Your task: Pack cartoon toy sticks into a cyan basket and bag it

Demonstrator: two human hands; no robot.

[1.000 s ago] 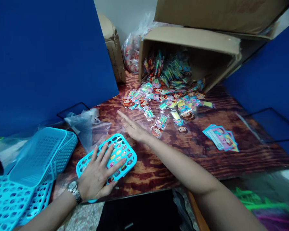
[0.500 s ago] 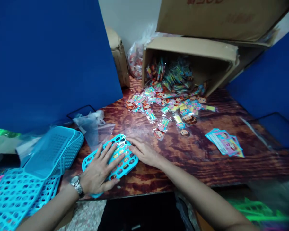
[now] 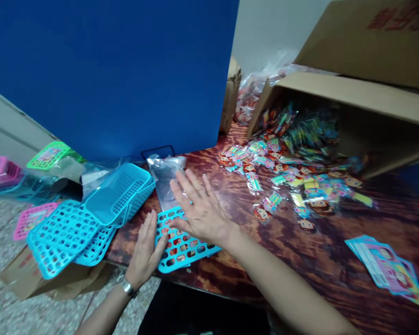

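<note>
A small turquoise perforated box (image 3: 183, 249) lies on the dark wooden table (image 3: 300, 260) near its front edge, with colourful contents showing through the holes. My left hand (image 3: 146, 249) rests flat against the box's left side, fingers straight. My right hand (image 3: 199, 209) is spread above the box's top, palm down, fingers apart, pointing toward the clear plastic bags (image 3: 165, 174) just behind it. Neither hand grips anything.
Stacked turquoise baskets and lids (image 3: 91, 218) sit left of the box over a cardboard box (image 3: 38, 284) on the floor. A tipped carton (image 3: 352, 111) spills small packaged toys (image 3: 286, 172). Printed cards (image 3: 387, 265) lie at right. A blue panel (image 3: 118, 70) stands behind.
The view swung left. My right hand came back from the toy packets to the box, then rose above it. My left hand slid from the lid to the box's left side.
</note>
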